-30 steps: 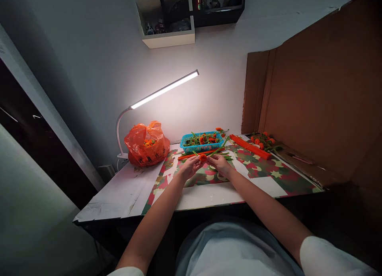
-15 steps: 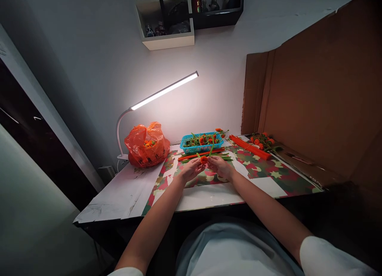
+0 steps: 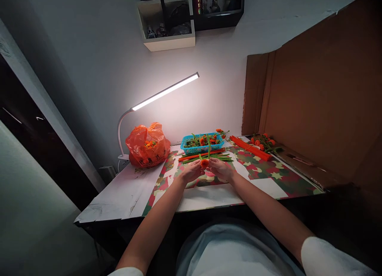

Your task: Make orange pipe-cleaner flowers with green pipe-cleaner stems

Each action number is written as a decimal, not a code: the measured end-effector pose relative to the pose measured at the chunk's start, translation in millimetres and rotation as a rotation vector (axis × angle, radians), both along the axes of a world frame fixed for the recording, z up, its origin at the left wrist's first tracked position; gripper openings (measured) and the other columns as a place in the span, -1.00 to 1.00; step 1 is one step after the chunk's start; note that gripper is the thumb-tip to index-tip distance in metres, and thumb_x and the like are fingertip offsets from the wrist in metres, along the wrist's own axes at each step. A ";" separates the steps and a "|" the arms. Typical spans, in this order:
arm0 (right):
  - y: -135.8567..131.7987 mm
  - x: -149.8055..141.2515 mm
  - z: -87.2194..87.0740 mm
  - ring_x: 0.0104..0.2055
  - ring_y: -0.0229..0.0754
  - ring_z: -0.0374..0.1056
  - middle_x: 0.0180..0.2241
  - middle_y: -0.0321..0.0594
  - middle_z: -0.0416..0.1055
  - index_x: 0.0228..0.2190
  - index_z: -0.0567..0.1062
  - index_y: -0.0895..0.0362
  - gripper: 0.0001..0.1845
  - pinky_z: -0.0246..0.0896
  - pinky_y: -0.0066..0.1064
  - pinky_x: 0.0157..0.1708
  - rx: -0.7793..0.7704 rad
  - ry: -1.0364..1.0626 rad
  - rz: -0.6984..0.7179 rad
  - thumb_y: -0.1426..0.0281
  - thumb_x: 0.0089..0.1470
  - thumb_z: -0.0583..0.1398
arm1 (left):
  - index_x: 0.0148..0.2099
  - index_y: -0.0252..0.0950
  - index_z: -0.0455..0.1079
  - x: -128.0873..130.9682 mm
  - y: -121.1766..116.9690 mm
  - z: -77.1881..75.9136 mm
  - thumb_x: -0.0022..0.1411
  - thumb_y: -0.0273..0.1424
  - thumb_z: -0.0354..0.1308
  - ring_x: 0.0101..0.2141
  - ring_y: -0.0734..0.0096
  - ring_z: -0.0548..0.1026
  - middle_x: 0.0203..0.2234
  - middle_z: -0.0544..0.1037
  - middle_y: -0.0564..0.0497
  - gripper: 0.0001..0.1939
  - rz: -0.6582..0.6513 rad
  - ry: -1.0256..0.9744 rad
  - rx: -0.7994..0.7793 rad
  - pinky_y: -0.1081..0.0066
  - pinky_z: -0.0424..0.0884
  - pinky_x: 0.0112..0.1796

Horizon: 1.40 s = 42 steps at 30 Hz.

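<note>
My left hand (image 3: 192, 171) and my right hand (image 3: 221, 169) meet over the table's middle, their fingertips pinched around a small fuzzy orange flower (image 3: 204, 163). Two green fuzzy pipe cleaner ends (image 3: 209, 144) stand up from it, the longer one beside my right fingers. Just beyond my hands lie loose green pipe cleaners (image 3: 225, 159) and orange pipe cleaners (image 3: 185, 158). Behind these sits a blue plastic basket (image 3: 193, 150) filled with orange flowers on green stems. My fingers partly hide the held flower.
An orange plastic bag (image 3: 137, 148) holding orange flowers stands at the left, near a lit desk lamp (image 3: 167, 92). To the right lie an orange pipe cleaner bundle (image 3: 250, 147) and finished-looking flowers (image 3: 262, 142). A tall cardboard sheet (image 3: 304, 92) borders the table's right side.
The orange flower has turned slightly between my fingers and shows more fully. The longer green pipe cleaner now stands more upright. Both hands stay in nearly the same place.
</note>
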State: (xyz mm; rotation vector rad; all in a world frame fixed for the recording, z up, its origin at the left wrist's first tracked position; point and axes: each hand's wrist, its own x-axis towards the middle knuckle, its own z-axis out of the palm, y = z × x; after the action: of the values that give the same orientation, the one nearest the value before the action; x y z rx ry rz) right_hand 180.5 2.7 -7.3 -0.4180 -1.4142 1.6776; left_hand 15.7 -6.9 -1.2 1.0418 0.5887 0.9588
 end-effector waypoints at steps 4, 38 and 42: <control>1.3 1.3 0.4 -0.39 -0.25 0.30 -0.47 -0.27 0.43 -0.52 0.51 0.14 -0.57 0.16 -0.40 -0.29 0.054 -0.047 -0.018 0.04 -0.27 0.39 | -0.41 -0.35 0.39 -0.2 0.0 0.5 -0.10 -0.26 0.42 -0.56 0.63 0.29 -0.59 0.36 0.12 -0.66 -0.011 0.055 0.009 0.55 0.17 -0.51; 15.0 -6.5 -11.9 -0.53 -0.28 0.21 -0.61 -0.35 0.32 -0.61 0.44 0.11 -0.59 0.07 -0.42 -0.52 0.117 -0.056 -0.486 0.07 -0.33 0.40 | -0.35 -0.34 0.45 -1.9 15.0 -11.1 0.01 -0.17 0.33 -0.59 0.66 0.38 -0.48 0.50 0.02 -0.67 0.264 0.102 0.042 0.62 0.26 -0.57; 18.0 -8.5 -16.4 -0.57 -0.27 0.17 -0.65 -0.35 0.30 -0.64 0.44 0.11 -0.61 0.02 -0.40 -0.56 0.189 -0.085 -0.603 0.10 -0.37 0.42 | -0.33 -0.39 0.50 0.2 16.2 -10.7 -0.01 -0.19 0.35 -0.49 0.51 0.50 -0.43 0.56 -0.09 -0.66 0.311 0.117 0.022 0.54 0.40 -0.44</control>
State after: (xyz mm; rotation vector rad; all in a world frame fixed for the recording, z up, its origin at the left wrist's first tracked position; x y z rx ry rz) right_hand 172.0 20.8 -23.7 -0.7290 -1.3203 1.0419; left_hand 15.9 9.3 -11.8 1.0493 0.8567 1.1821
